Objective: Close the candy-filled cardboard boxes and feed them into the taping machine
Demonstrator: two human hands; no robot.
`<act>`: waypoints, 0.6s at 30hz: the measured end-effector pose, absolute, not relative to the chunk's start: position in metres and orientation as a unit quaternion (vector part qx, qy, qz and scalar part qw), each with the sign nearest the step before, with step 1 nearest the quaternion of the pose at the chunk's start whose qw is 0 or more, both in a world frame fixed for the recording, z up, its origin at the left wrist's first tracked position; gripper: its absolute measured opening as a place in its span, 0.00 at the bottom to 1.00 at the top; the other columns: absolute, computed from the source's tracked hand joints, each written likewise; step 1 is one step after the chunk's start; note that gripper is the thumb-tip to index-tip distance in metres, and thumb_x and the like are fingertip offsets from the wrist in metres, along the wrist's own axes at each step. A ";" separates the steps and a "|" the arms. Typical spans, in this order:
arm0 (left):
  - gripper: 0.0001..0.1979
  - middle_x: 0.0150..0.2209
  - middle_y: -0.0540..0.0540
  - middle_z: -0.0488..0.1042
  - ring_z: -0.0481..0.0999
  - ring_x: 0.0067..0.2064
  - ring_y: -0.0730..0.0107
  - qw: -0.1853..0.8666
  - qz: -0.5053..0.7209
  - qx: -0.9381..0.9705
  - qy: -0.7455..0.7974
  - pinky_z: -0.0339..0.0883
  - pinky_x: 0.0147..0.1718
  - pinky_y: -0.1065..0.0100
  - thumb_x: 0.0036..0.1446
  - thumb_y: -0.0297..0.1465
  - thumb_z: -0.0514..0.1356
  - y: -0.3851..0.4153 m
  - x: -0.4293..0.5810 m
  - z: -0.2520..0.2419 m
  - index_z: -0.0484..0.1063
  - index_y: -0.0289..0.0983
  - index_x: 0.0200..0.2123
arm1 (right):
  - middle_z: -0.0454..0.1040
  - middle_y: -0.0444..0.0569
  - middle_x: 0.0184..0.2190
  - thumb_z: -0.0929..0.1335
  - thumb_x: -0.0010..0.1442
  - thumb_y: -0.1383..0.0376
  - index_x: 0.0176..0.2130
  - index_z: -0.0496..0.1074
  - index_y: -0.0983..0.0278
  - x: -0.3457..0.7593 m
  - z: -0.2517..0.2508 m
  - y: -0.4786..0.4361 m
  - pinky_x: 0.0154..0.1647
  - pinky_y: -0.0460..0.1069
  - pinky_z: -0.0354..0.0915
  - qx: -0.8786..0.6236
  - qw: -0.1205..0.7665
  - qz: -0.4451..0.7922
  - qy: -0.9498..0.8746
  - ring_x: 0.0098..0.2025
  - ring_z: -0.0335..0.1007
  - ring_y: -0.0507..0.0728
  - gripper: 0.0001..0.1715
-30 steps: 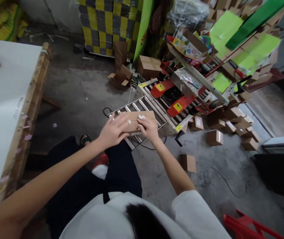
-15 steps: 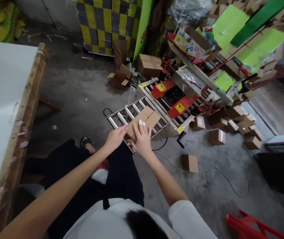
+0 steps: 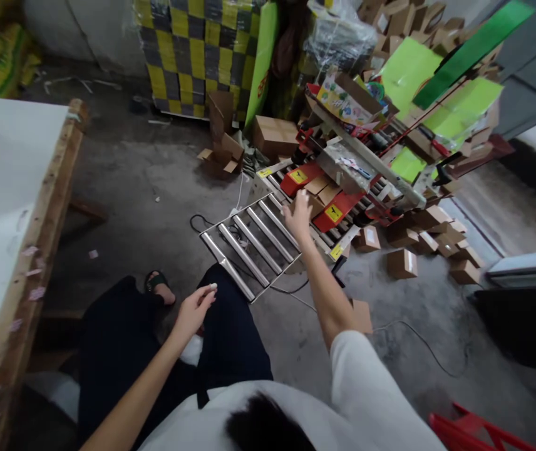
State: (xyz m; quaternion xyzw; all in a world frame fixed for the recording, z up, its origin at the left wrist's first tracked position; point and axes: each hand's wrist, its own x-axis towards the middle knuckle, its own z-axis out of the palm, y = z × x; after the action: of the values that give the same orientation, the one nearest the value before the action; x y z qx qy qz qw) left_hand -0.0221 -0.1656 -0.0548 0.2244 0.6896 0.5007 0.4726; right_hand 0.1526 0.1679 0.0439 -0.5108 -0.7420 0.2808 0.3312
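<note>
My right hand (image 3: 298, 213) reaches far forward, fingers stretched flat against the near end of a small brown cardboard box (image 3: 320, 190). The box lies between the red side guides (image 3: 338, 212) of a carton-sealing machine, at the far end of a silver roller conveyor (image 3: 249, 241). My left hand (image 3: 195, 308) hangs above my lap, near my dark trousers. Its fingers are loosely spread and hold nothing.
Sealed small boxes (image 3: 402, 263) lie scattered on the concrete floor right of the machine. A white-topped wooden table (image 3: 37, 213) stands on the left. Flat green sheets (image 3: 456, 106) and carton stacks fill the back right. A cable (image 3: 409, 332) crosses the floor. A red stool (image 3: 479, 429) is at bottom right.
The box went from the near rollers forward into the machine, pushed by my right hand. My left hand let go and drew back toward my lap.
</note>
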 end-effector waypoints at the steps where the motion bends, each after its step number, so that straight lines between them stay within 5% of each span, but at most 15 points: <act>1: 0.39 0.47 0.36 0.82 0.83 0.43 0.52 0.468 0.503 0.208 0.696 0.76 0.49 0.51 0.40 0.60 0.66 -0.172 -0.026 -0.053 0.78 0.35 0.45 | 0.54 0.64 0.70 0.67 0.66 0.51 0.66 0.59 0.71 0.141 0.034 0.146 0.74 0.65 0.46 -0.484 0.339 0.333 -0.735 0.74 0.45 0.64 0.39; 4: 0.41 0.46 0.35 0.82 0.83 0.43 0.52 0.455 0.504 0.184 0.710 0.76 0.49 0.51 0.37 0.61 0.67 -0.188 -0.035 -0.044 0.77 0.33 0.46 | 0.65 0.60 0.65 0.58 0.69 0.43 0.66 0.61 0.67 0.119 0.008 0.070 0.66 0.60 0.63 -0.401 0.333 0.530 -0.669 0.66 0.64 0.61 0.40; 8: 0.42 0.45 0.34 0.81 0.83 0.43 0.53 0.453 0.511 0.191 0.705 0.77 0.47 0.53 0.38 0.60 0.67 -0.197 -0.032 -0.028 0.77 0.32 0.47 | 0.66 0.59 0.65 0.53 0.68 0.42 0.65 0.65 0.65 0.115 0.006 -0.002 0.66 0.62 0.64 -0.293 0.336 0.750 -0.489 0.64 0.67 0.62 0.42; 18: 0.37 0.43 0.37 0.82 0.83 0.41 0.58 0.446 0.565 0.231 0.654 0.78 0.43 0.58 0.44 0.57 0.67 -0.225 0.022 0.018 0.77 0.33 0.46 | 0.61 0.58 0.68 0.48 0.70 0.48 0.68 0.60 0.67 0.144 0.040 -0.069 0.67 0.59 0.63 -0.291 0.315 0.755 -0.497 0.68 0.62 0.58 0.41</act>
State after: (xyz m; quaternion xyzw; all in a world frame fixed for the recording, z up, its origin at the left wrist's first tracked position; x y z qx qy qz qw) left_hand 0.0221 -0.2252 0.0181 0.2309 0.6541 0.5654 0.4464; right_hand 0.1440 -0.0691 0.0396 -0.2911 -0.4966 0.7545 0.3153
